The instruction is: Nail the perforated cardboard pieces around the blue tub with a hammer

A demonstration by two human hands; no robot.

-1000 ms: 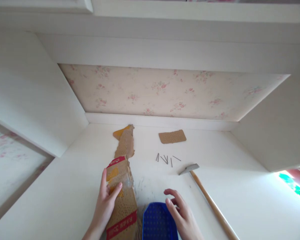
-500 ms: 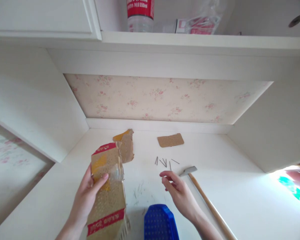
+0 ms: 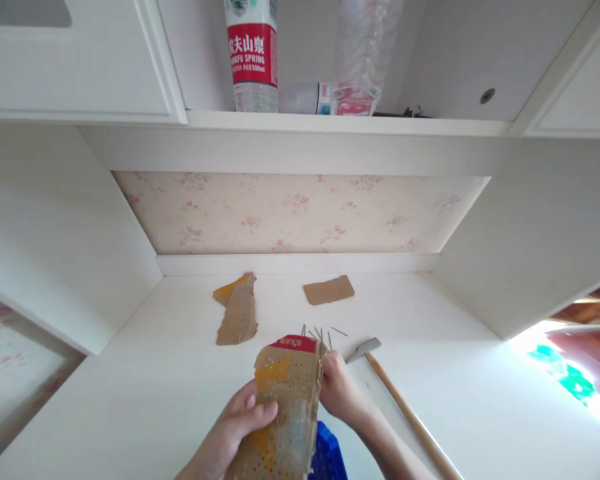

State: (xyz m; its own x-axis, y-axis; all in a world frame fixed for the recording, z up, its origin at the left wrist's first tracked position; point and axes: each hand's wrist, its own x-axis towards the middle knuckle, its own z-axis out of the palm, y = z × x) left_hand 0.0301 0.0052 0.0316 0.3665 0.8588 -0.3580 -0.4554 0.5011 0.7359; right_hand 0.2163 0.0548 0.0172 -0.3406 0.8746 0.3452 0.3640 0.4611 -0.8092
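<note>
Perforated, ragged-edged cardboard (image 3: 299, 390) now between both hands (image 3: 243, 419) (image 3: 340, 388)

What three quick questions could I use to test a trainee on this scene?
1. Which hand has its thumb across the front of the large cardboard piece?
2. True or false: the hammer lies to the right of the blue container.
3. Where do the nails lie? a) in the blue container b) on the counter c) on the shelf

Key: 1. The left hand. 2. True. 3. b
</note>
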